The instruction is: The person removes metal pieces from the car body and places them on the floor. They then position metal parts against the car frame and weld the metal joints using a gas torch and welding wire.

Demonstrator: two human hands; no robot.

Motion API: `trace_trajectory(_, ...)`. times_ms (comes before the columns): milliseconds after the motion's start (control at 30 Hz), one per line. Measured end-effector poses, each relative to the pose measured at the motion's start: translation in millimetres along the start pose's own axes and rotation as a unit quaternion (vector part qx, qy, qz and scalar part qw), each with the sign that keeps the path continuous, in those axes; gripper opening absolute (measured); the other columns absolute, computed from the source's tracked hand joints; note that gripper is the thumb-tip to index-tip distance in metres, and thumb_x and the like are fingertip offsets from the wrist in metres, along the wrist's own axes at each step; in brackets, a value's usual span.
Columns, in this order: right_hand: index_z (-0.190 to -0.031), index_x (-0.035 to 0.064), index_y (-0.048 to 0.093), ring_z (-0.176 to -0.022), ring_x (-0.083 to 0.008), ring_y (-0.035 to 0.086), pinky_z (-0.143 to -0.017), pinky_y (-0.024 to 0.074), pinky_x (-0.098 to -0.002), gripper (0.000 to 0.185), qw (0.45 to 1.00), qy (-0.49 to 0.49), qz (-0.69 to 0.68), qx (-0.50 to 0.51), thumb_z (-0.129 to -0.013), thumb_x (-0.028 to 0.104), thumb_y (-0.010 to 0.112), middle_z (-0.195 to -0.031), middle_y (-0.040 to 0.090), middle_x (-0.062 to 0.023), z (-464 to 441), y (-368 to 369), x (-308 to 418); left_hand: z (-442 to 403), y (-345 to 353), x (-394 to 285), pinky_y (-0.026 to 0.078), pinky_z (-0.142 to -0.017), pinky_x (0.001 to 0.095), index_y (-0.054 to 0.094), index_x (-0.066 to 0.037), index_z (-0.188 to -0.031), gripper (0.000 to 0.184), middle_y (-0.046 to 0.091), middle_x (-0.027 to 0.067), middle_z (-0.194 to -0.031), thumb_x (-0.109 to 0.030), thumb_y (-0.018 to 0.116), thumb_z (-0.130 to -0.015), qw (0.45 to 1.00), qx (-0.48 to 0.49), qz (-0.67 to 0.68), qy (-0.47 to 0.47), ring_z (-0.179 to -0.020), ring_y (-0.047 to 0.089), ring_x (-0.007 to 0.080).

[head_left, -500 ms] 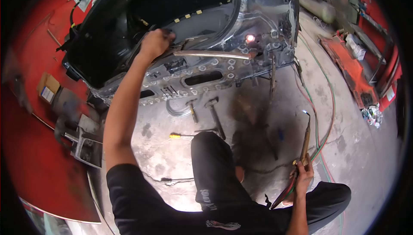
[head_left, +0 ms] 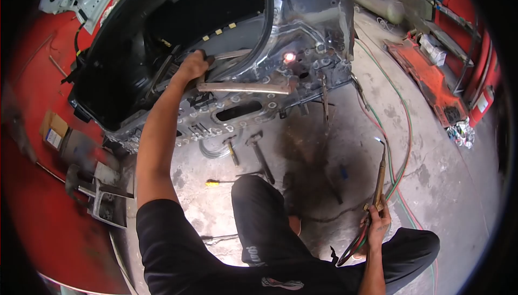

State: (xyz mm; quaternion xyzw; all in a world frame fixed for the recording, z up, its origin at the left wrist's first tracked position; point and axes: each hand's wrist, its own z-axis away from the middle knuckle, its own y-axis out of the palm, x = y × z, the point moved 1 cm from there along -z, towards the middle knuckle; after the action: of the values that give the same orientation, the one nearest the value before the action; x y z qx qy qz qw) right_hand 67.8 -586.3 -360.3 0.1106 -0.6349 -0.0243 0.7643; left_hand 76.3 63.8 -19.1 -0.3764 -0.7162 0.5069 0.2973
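My left hand [head_left: 192,67] reaches to the edge of the car's trunk opening, fingers closed; what they grip is hidden. A pale flat strip [head_left: 233,54] lies just right of the fingers, and I cannot tell whether they touch it. Below it, a long flat metal bar [head_left: 245,87] rests along the bare rear panel [head_left: 270,112]. A spot [head_left: 290,57] on the panel glows hot. My right hand [head_left: 379,220] is wrapped round a brass gas torch [head_left: 381,179], held upright low on the right, away from the panel, with a small bright flame at its tip.
Two hammers [head_left: 261,157] [head_left: 231,150], a coil of wire [head_left: 211,149] and a yellow-handled screwdriver [head_left: 213,183] lie on the concrete floor. Green and red hoses [head_left: 406,149] run along the right. A locking tool [head_left: 325,103] hangs from the panel. An orange metal part [head_left: 426,79] lies farther right.
The view has shifted, so the car appears farther left. My left hand has moved slightly along the trunk edge and is less blurred. The torch stays in my right hand, still lit.
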Motion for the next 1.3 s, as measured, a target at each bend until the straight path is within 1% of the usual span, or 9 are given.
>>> trace_trajectory(133, -0.157, -0.0050, 0.046, -0.055, -0.0141, 0.058, -0.049, 0.0489, -0.0293, 0.063, 1.000, -0.006, 0.005, 0.001, -0.098, 0.005, 0.064, -0.092, 0.066, -0.0098, -5, 1, -1, 2, -29, -14, 0.050, -0.107, 0.0497, 0.071, 0.004, -0.126, 0.047, 0.071, 0.0321, -0.123, -0.035, 0.064, -0.101, 0.999, -0.024, -0.026, 0.010, -0.123, 0.065, 0.0457)
trace_trajectory(233, -0.156, -0.0050, 0.046, -0.055, -0.0140, 0.058, -0.049, 0.0489, -0.0291, 0.062, 1.000, -0.008, 0.005, 0.000, -0.098, 0.005, 0.064, -0.092, 0.065, -0.0098, -4, 3, 1, -7, -41, -16, 0.051, -0.106, 0.0537, 0.074, -0.002, -0.122, 0.043, 0.071, 0.0297, -0.123, -0.038, 0.065, -0.100, 0.998, -0.056, -0.020, 0.018, -0.122, 0.065, 0.0475)
trace_trajectory(333, -0.156, -0.0049, 0.046, -0.055, -0.0138, 0.058, -0.049, 0.0487, -0.0288, 0.062, 1.000, -0.010, 0.011, 0.003, -0.098, 0.005, 0.064, -0.092, 0.066, -0.0095, -7, 0, -1, -18, -60, -9, 0.053, -0.103, 0.0531, 0.075, -0.005, -0.120, 0.040, 0.072, 0.0295, -0.119, -0.037, 0.066, -0.099, 0.997, -0.052, -0.047, 0.025, -0.120, 0.067, 0.0461)
trace_trajectory(467, -0.156, -0.0041, 0.047, -0.054, -0.0134, 0.058, -0.048, 0.0481, -0.0284, 0.063, 1.000, -0.004, -0.001, -0.006, -0.097, 0.006, 0.065, -0.091, 0.067, -0.0093, -9, 0, -2, -16, -87, -6, 0.053, -0.102, 0.0486, 0.075, -0.003, -0.125, 0.040, 0.074, 0.0263, -0.119, -0.033, 0.065, -0.101, 0.996, -0.058, -0.062, 0.019, -0.118, 0.068, 0.0438)
trace_trajectory(600, -0.157, -0.0034, 0.046, -0.054, -0.0137, 0.058, -0.048, 0.0481, -0.0284, 0.064, 1.000, -0.001, 0.004, -0.010, -0.097, 0.009, 0.066, -0.089, 0.067, -0.0091, -12, 2, 0, -14, -87, 6, 0.053, -0.101, 0.0527, 0.075, -0.005, -0.120, 0.042, 0.074, 0.0271, -0.117, -0.041, 0.064, -0.100, 0.991, -0.100, -0.088, 0.034, -0.117, 0.068, 0.0452)
trace_trajectory(933, -0.159, -0.0035, 0.043, -0.053, -0.0137, 0.059, -0.046, 0.0474, -0.0282, 0.065, 1.000, -0.004, -0.006, -0.005, -0.100, 0.012, 0.064, -0.092, 0.066, -0.0089, -5, 0, 9, 77, -83, 15, 0.053, -0.094, 0.0564, 0.073, -0.003, -0.119, 0.043, 0.073, 0.0294, -0.110, -0.041, 0.060, -0.103, 0.984, -0.164, -0.068, -0.021, -0.111, 0.068, 0.0482)
trace_trajectory(1100, -0.160, -0.0015, 0.044, -0.053, -0.0131, 0.059, -0.046, 0.0463, -0.0275, 0.063, 1.000, -0.013, -0.010, -0.012, -0.101, 0.013, 0.063, -0.090, 0.065, -0.0079, -1, -1, 6, 100, -85, 72, 0.053, -0.092, 0.0555, 0.072, -0.003, -0.119, 0.041, 0.073, 0.0307, -0.109, -0.039, 0.060, -0.104, 0.982, -0.180, -0.045, -0.046, -0.111, 0.068, 0.0491)
trace_trajectory(1200, -0.159, 0.0008, 0.045, -0.054, -0.0126, 0.058, -0.046, 0.0465, -0.0273, 0.062, 1.000, -0.011, -0.010, -0.004, -0.102, 0.013, 0.063, -0.090, 0.065, -0.0076, -2, -4, 7, 149, -89, 83, 0.054, -0.092, 0.0547, 0.072, -0.001, -0.118, 0.039, 0.073, 0.0302, -0.110, -0.036, 0.061, -0.104, 0.964, -0.254, 0.014, -0.074, -0.113, 0.067, 0.0493)
trace_trajectory(1300, -0.159, 0.0028, 0.047, -0.056, -0.0118, 0.058, -0.047, 0.0469, -0.0267, 0.059, 0.999, -0.021, 0.024, -0.001, -0.102, 0.013, 0.063, -0.090, 0.066, -0.0076, -1, -4, 11, 203, -62, 112, 0.053, -0.078, 0.0437, 0.070, 0.003, -0.115, 0.038, 0.072, 0.0214, -0.091, -0.033, 0.062, -0.107, 0.945, -0.302, 0.101, -0.075, -0.085, 0.067, 0.0320)
